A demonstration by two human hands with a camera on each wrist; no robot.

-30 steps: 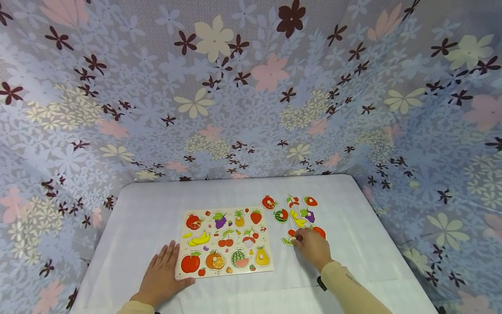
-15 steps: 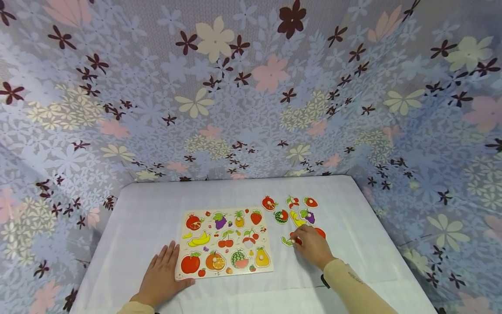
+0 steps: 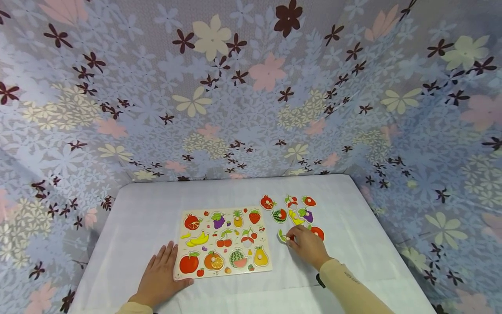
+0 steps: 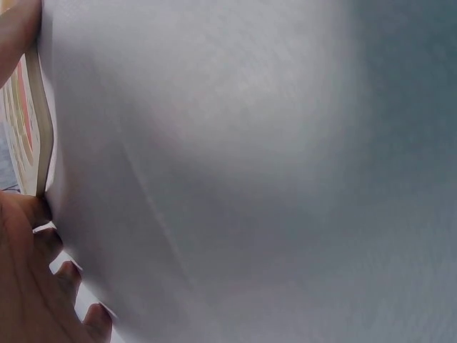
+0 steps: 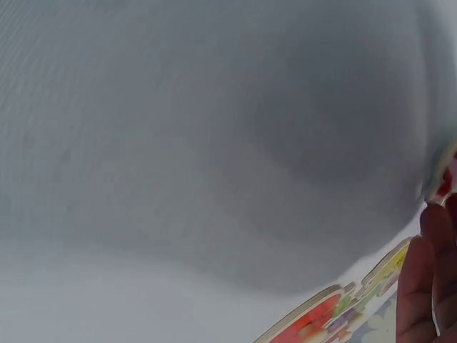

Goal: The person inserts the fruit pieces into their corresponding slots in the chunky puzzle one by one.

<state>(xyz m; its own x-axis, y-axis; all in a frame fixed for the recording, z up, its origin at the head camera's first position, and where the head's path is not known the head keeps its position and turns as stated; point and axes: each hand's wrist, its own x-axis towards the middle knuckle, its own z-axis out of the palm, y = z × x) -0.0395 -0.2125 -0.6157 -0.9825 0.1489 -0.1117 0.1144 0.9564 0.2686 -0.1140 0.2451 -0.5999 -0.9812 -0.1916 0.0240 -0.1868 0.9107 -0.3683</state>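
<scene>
A wooden fruit puzzle board (image 3: 223, 242) lies flat on the white-covered table. My left hand (image 3: 158, 274) rests at its near left corner, fingers straight along the left side and thumb along the front edge. In the left wrist view, the thumb and fingers touch the board's edge (image 4: 39, 121). To the right of the board, my right hand (image 3: 310, 247) pinches a puzzle piece (image 3: 281, 236) with green leaves and some red; the fingers hide part of it. An apple piece (image 3: 317, 233) lies just behind this hand.
Loose knobbed pieces lie beyond my right hand: pomegranate (image 3: 267, 202), watermelon (image 3: 279, 216), bananas (image 3: 295, 217), grapes (image 3: 306, 215), cherries (image 3: 291, 202) and strawberry (image 3: 309, 201). Flowered cloth (image 3: 251, 109) hangs behind and beside the table.
My right hand has shifted slightly left with the leafy piece, which has turned a little and come nearer the board. The left hand stays beside the board.
</scene>
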